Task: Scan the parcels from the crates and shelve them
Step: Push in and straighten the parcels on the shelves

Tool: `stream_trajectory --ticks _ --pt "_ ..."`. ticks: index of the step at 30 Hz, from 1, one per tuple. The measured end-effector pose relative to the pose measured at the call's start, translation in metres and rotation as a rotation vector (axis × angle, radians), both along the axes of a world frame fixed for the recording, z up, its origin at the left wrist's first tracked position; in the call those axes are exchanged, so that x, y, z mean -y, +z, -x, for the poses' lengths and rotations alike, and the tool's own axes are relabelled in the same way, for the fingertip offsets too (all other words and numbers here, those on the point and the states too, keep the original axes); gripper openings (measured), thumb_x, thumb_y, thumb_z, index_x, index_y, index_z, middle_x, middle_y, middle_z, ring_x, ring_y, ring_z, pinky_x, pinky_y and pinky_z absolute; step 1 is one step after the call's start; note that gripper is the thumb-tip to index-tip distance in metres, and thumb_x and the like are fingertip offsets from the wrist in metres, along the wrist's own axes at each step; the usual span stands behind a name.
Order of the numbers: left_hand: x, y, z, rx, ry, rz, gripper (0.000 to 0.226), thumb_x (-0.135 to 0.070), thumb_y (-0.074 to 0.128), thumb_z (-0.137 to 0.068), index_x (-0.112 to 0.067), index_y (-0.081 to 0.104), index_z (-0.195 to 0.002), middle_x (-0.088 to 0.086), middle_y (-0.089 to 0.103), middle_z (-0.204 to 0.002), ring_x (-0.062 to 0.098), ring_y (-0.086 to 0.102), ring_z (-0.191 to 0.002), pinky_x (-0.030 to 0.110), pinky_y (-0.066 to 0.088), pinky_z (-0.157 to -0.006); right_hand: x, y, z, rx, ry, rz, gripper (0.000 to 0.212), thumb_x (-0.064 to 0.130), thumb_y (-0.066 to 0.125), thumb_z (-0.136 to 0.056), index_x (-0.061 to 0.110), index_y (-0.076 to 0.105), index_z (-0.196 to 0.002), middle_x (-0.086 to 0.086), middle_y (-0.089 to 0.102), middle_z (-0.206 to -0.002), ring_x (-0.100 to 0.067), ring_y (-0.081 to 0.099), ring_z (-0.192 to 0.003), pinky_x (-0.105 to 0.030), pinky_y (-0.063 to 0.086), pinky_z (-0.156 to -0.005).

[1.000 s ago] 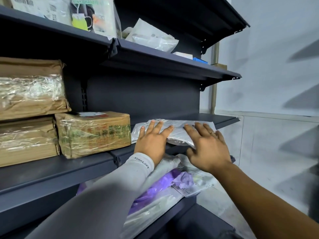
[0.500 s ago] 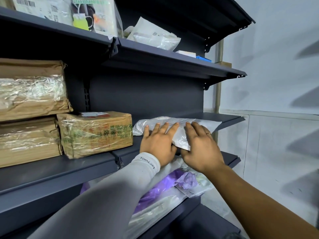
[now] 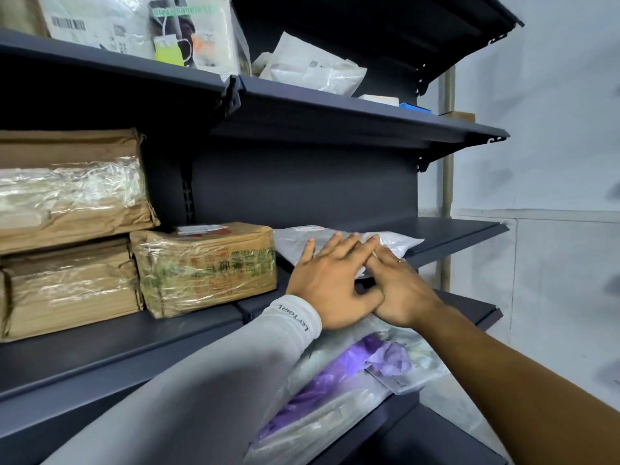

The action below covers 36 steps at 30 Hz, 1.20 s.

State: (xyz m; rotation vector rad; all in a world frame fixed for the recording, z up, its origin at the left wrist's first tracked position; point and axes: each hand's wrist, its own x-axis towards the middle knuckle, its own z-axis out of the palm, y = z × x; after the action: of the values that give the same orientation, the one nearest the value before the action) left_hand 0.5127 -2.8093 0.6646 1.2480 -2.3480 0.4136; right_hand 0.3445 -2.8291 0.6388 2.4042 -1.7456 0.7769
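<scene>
A flat grey-white plastic parcel (image 3: 292,241) lies on the middle shelf (image 3: 463,233) of a dark metal rack, right of a taped brown box (image 3: 204,266). My left hand (image 3: 330,280) lies flat on the parcel with straight fingers. My right hand (image 3: 399,290) presses on the parcel's near right part, its fingers partly under my left fingers. The two hands overlap at the fingertips. Much of the parcel is hidden beneath them.
Two bigger brown wrapped parcels (image 3: 67,229) are stacked at the left of the same shelf. The shelf above (image 3: 369,115) holds white bags and small boxes. The shelf below carries clear bags with purple contents (image 3: 362,370). A pale wall (image 3: 553,162) stands to the right.
Both hands have slid the parcel further back onto the shelf and come together, so that they now overlap. The view has moved closer to the rack.
</scene>
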Motion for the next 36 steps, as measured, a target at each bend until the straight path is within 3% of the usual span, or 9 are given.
stream_trajectory --ticks 2,6,11,14,17,22,29,36 --pt "0.004 -0.005 -0.005 0.009 0.071 -0.008 0.088 -0.064 0.028 -0.083 -0.041 0.006 -0.165 -0.006 0.013 -0.174 0.020 0.008 -0.161 0.049 -0.002 -0.129 0.010 0.000 -0.015 -0.042 0.027 -0.009 0.098 0.063 0.028 -0.074 0.034 0.006 -0.166 -0.002 0.010 -0.174 -0.024 0.012 -0.160 -0.048 0.020 -0.126" --pt "0.016 -0.018 -0.026 -0.020 0.190 -0.007 0.078 -0.050 0.015 -0.090 -0.034 0.007 -0.166 -0.003 0.010 -0.174 0.023 0.009 -0.160 0.045 0.001 -0.130 0.028 0.004 -0.042 -0.105 0.060 -0.062 0.087 0.053 0.023 -0.085 0.035 -0.007 -0.165 0.005 -0.011 -0.174 -0.014 -0.005 -0.160 -0.049 0.009 -0.129" --pt "0.023 -0.018 -0.027 -0.073 0.223 -0.037 0.079 -0.043 0.015 -0.091 -0.019 0.011 -0.167 0.007 0.016 -0.173 0.025 0.014 -0.160 0.036 0.007 -0.130 0.043 0.012 -0.048 -0.115 0.135 -0.165 0.089 0.057 0.032 -0.087 0.041 -0.012 -0.163 0.014 -0.020 -0.171 -0.005 -0.014 -0.157 -0.050 0.005 -0.130" --pt "0.021 -0.023 -0.029 0.018 0.267 -0.010 0.068 -0.035 0.026 -0.107 -0.013 0.004 -0.167 0.010 0.012 -0.173 0.027 0.011 -0.160 0.038 0.006 -0.129 0.045 0.017 -0.038 -0.094 0.157 -0.221 0.095 0.030 0.050 -0.088 0.043 -0.007 -0.164 0.020 -0.016 -0.169 0.001 -0.012 -0.154 -0.038 0.006 -0.130" --pt "0.019 -0.028 -0.026 0.085 0.317 -0.011 0.068 -0.040 0.022 -0.110 -0.011 -0.002 -0.166 0.009 0.003 -0.174 0.026 0.003 -0.161 0.042 0.002 -0.129 0.045 0.017 -0.030 -0.021 0.164 -0.233 0.098 0.012 0.053 -0.089 0.048 -0.001 -0.163 0.021 -0.012 -0.170 -0.002 -0.006 -0.157 -0.030 0.008 -0.129" --pt "0.024 -0.028 -0.020 0.152 0.395 -0.048 0.072 -0.048 0.015 -0.109 -0.009 -0.002 -0.166 0.008 -0.003 -0.174 0.026 0.000 -0.161 0.046 0.003 -0.130 0.056 0.013 -0.033 -0.046 0.153 -0.220 0.088 0.017 0.048 -0.099 0.044 -0.006 -0.163 0.011 -0.014 -0.172 -0.007 -0.012 -0.158 -0.039 0.001 -0.130" --pt "0.028 -0.029 -0.014 0.155 0.484 -0.083 0.077 -0.052 0.015 -0.106 -0.005 -0.001 -0.165 0.012 0.000 -0.174 0.030 0.003 -0.161 0.046 0.004 -0.129 0.066 0.022 -0.035 -0.139 0.156 -0.319 0.090 0.017 0.048 -0.101 0.051 -0.009 -0.160 0.020 -0.019 -0.169 -0.006 -0.013 -0.158 -0.049 0.001 -0.130" --pt "0.021 -0.027 -0.013 0.160 0.480 -0.100 0.074 -0.052 0.012 -0.108 -0.007 -0.002 -0.165 0.011 -0.004 -0.174 0.029 -0.002 -0.161 0.046 0.000 -0.130 0.045 0.013 -0.040 -0.206 0.030 -0.180 0.087 0.029 0.048 -0.104 0.047 -0.017 -0.160 0.012 -0.020 -0.172 -0.019 -0.014 -0.160 -0.055 0.000 -0.128"
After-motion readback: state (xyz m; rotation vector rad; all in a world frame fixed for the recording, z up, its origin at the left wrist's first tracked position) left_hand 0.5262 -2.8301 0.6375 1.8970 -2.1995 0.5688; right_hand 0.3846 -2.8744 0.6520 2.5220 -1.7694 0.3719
